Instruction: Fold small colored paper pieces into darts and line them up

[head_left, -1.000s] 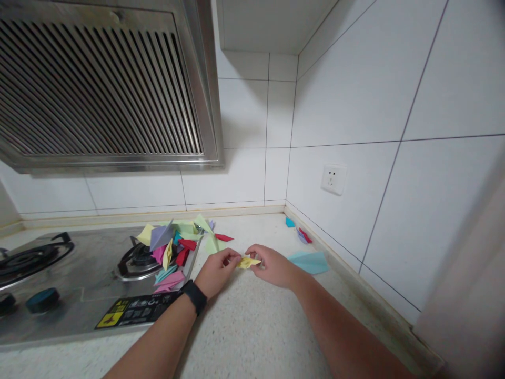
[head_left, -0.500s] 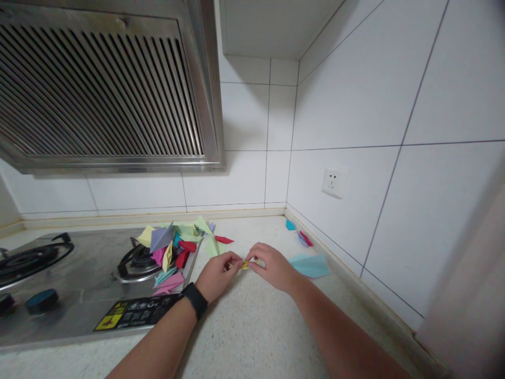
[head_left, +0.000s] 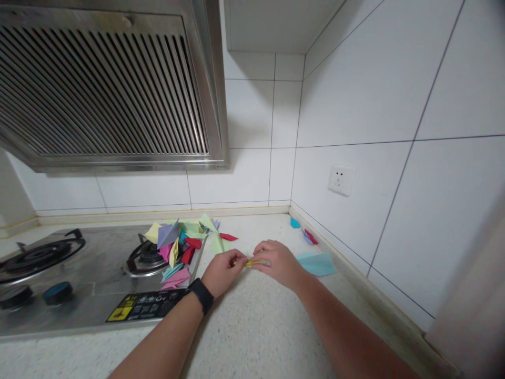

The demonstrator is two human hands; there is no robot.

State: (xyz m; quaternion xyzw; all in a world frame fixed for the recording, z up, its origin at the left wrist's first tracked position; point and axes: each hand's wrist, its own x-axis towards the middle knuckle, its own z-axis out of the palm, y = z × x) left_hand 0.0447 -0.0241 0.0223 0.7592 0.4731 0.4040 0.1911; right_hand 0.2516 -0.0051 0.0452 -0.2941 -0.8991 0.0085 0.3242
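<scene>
Speckled counter (head_left: 252,331) | left hand (head_left: 223,272), right hand (head_left: 279,265) | grip: both pinching yellow paper (head_left: 253,262)

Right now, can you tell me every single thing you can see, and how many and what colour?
range hood: 1, silver, upper left
cabinet: 1, pale, top middle
white tiles: several, white, back and right
socket: 1, white, right-hand tiles
counter: 1, speckled pale, below
stove: 1, silver, left
burners: 2, dark, on the stove
knobs: 2, dark, stove's left front
sticker: 1, black and yellow, stove's right front
folded papers: many, mixed colours, around the right burner
small papers: at least 3, blue, purple, red, far right corner
light blue paper: 1, right
yellow paper: 1, middle
wristband: 1, black, left wrist
left hand, right hand: 2, bare, pinching the yellow paper
</scene>
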